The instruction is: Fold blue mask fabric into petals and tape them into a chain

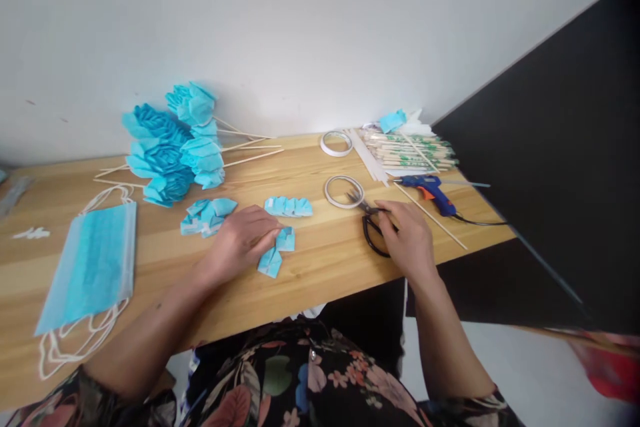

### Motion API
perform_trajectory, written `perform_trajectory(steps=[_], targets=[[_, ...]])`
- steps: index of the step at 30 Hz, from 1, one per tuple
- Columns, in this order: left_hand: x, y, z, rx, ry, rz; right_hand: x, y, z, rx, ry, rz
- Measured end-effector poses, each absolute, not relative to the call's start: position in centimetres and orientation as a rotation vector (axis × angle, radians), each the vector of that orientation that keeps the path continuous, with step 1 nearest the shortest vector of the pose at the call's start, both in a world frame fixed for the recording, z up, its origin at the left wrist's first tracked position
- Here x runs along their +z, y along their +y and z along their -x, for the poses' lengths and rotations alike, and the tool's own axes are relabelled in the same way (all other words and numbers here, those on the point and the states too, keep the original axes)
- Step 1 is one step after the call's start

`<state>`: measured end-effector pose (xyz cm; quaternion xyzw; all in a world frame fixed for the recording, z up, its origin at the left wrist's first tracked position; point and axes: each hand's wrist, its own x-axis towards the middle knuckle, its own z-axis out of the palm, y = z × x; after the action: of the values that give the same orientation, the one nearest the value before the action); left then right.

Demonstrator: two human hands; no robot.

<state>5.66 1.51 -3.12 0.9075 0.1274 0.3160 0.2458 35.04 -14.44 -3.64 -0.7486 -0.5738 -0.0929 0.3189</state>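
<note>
My left hand (245, 240) is over the table with thumb and fingers pinched together at the edge of a small folded blue piece (286, 240). Another folded blue piece (270, 263) lies just below it. Behind my fingertips is a short row of folded blue pieces (289, 207), and a loose heap of such pieces (204, 215) lies to the left. My right hand (407, 233) is closed on black-handled scissors (371, 223). Their blades point up and left, over the edge of a tape roll (345, 191).
Blue flowers on sticks (170, 147) lie at the back left, face masks (93, 257) at the left. A second tape roll (336, 143), white strips (367, 157), bundled sticks (407, 150), a blue glue gun (430, 193) with a cord, and a loose stick (433, 217) are right.
</note>
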Motion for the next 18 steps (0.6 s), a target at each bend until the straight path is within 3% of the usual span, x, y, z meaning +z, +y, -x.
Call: perform_trajectory(steps=[5,10,18], targets=[[-1.2,1.0,-6.3,0.813,0.389,-2.354,-5.1,-16.4,-36.0,-0.145,-1.554,2.096],[1.2,1.6,-10.1,0.594,0.189,-2.638,-6.0,-16.4,-35.9,-0.167,-1.556,2.08],[-2.2,5.2,-19.2,0.316,0.255,-2.82,-6.9,-16.2,-36.0,-0.178,-1.477,2.013]])
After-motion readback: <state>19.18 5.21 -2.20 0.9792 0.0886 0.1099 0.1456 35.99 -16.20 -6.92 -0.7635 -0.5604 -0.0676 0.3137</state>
